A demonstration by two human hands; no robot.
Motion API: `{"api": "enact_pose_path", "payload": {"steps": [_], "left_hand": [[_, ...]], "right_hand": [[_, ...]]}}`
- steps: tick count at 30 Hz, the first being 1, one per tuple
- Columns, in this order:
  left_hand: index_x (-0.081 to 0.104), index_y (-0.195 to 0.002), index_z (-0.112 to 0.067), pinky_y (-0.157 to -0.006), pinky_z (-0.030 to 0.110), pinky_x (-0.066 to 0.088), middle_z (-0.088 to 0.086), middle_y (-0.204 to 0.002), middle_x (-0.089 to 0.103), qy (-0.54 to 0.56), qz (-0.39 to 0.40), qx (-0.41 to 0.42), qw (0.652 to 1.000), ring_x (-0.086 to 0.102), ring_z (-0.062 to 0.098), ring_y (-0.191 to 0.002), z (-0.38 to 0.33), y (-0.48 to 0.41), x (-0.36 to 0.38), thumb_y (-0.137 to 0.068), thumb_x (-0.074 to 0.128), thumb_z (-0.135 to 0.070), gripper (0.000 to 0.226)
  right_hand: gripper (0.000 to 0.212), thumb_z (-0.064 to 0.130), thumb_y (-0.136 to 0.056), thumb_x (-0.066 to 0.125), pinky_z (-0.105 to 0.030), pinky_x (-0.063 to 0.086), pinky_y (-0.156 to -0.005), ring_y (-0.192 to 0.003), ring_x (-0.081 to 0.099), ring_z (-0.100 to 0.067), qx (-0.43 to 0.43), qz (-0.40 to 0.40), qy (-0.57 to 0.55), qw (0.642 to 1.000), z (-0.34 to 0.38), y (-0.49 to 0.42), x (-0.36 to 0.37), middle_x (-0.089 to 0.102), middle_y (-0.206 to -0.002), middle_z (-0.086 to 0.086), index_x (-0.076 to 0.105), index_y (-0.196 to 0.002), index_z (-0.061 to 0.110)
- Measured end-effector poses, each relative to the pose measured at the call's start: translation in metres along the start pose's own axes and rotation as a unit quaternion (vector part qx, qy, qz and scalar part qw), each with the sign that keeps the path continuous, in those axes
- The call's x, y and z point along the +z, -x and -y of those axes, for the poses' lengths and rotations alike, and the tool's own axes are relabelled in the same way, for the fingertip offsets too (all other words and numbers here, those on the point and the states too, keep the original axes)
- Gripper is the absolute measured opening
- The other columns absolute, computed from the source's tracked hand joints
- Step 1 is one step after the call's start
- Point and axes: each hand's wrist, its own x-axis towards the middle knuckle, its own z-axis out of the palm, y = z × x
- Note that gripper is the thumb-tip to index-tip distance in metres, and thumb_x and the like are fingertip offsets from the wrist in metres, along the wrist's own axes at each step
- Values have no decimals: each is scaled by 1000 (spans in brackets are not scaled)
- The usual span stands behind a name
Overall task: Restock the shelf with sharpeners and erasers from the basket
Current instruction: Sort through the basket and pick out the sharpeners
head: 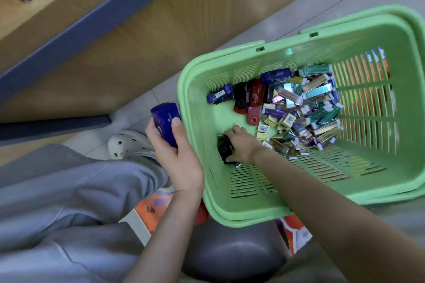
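A green plastic basket (230, 204) stands on the floor at the right, holding blue, red and black sharpeners (249, 96) and a heap of small boxed erasers (305, 110). My left hand (177, 156) is outside the basket's left wall and grips a blue sharpener (164, 119) upright. My right hand (241, 145) reaches down inside the basket, its fingers curled round a black sharpener (224, 150) at the near left of the basket floor.
The wooden shelf unit (138, 37) with a grey edge strip runs across the upper left. My grey-trousered leg (69, 190) and white clog (128, 145) are at the left. A dark round stool (230, 253) lies under the basket's near edge.
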Motion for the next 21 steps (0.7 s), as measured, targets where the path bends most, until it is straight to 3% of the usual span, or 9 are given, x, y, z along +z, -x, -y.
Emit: {"api": "enact_pose_path", "payload": {"steps": [3, 6, 10, 12, 14, 17, 19, 21], "left_hand": [[45, -112, -23, -78, 14, 41, -12, -91, 55, 5, -16, -5, 1000, 52, -4, -77, 3, -3, 3, -91, 47, -25, 21], [44, -115, -20, -79, 14, 41, -11, -93, 55, -1, -14, 1, 1000, 52, -3, -79, 5, -4, 3, -92, 46, -25, 23], [43, -116, -17, -78, 12, 41, -11, -93, 54, -7, -11, 9, 1000, 51, -3, -79, 7, -4, 3, -94, 45, -22, 23], [43, -118, -16, -79, 14, 41, -9, -94, 55, -4, -12, 5, 1000, 52, 0, -80, 6, -5, 4, -94, 45, -23, 25], [44, -120, -12, -79, 16, 43, -5, -94, 55, -1, -14, 0, 1000, 52, 4, -80, 7, -5, 4, -94, 45, -23, 29], [46, -117, -14, -78, 24, 45, 5, -94, 55, -7, -21, -13, 1000, 52, 13, -81, 8, -6, 4, -93, 45, -26, 27], [45, -111, -24, -79, 31, 46, 9, -95, 56, -9, -19, -19, 1000, 53, 17, -82, 8, -6, 4, -93, 45, -28, 18], [45, -110, -27, -80, 34, 47, 10, -96, 56, -12, -21, -21, 999, 53, 18, -83, 8, -7, 4, -93, 45, -29, 18]], "right_hand": [[73, 30, -80, 74, -39, 39, -102, -120, 45, -28, -12, -11, -11, 1000, -2, 4, 3, 43, -130, -11, 36, -139, 9], [63, 30, -81, 73, -37, 43, -99, -109, 54, -27, -5, -43, -124, 991, -5, 10, 1, 46, -124, -9, 43, -133, 11], [47, 37, -85, 67, -31, 51, -86, -94, 60, -18, 91, -172, -341, 920, -12, -4, -11, 61, -104, -5, 54, -114, 3], [36, 38, -89, 61, -28, 52, -78, -87, 63, -18, 123, -166, -395, 895, -10, -16, -17, 66, -92, -4, 59, -102, 4], [37, 42, -93, 53, -28, 48, -83, -97, 61, -20, 117, -125, -423, 890, -3, -25, -16, 64, -101, -7, 55, -108, 8], [62, 45, -96, 42, -45, 32, -109, -133, 36, -34, 112, -81, -253, 957, -2, -27, -9, 41, -142, -18, 29, -142, 5], [57, 41, -98, 39, -47, 24, -113, -137, 28, -32, 69, -78, -52, 993, -9, -24, -3, 34, -146, -15, 27, -144, 11], [58, 37, -96, 47, -46, 27, -112, -135, 27, -30, 17, -54, 71, 996, -11, -20, 5, 33, -144, -12, 25, -146, 19]]}}
